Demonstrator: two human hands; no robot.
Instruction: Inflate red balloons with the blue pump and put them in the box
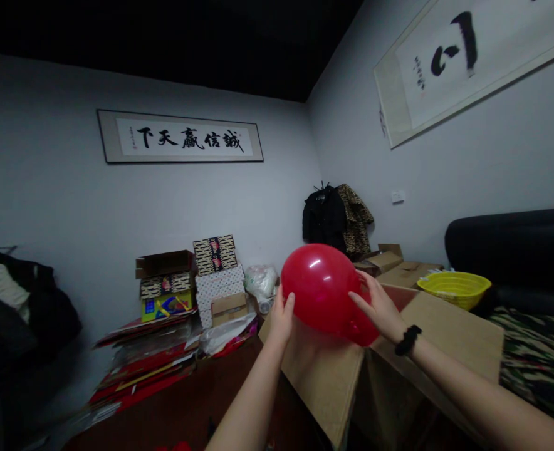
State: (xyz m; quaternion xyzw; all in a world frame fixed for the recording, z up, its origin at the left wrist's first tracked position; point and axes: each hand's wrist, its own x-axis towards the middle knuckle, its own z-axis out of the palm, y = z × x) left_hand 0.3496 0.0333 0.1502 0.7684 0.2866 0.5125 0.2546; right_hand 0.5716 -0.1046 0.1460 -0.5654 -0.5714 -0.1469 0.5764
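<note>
A red inflated balloon point(323, 289) is held up in front of me, above an open cardboard box point(450, 338). My left hand point(282, 315) presses its palm and fingers against the balloon's left underside. My right hand point(376, 307) cups the balloon's right side near its neck, fingers curved on the surface. A black band sits on my right wrist point(407, 340).
A yellow basket point(454, 289) rests by a dark sofa point(516, 250) at right. Stacked patterned boxes point(214, 275) and red flat packs point(145, 363) lie at the back wall. Coats point(336, 219) hang in the corner. More cardboard boxes point(392, 263) sit behind the balloon.
</note>
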